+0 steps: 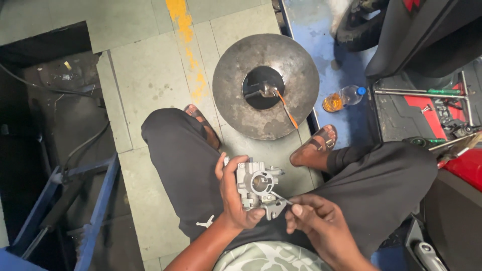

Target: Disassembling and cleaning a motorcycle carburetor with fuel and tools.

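Both our hands work above our lap: our left hand (235,193) grips a grey metal carburetor (257,186), and our right hand (314,221) pinches a thin pin (279,197) at its linkage. It looks partly stripped; the metal basin (236,100) holds only a brush (283,108).

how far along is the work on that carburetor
Done: the carburetor is off any machine, held over the lap, bore facing up. In hand: the left hand grips its body while the right hand pinches a thin metal piece at its lower edge. Left: the round metal pan with dark liquid and a brush sits unused.
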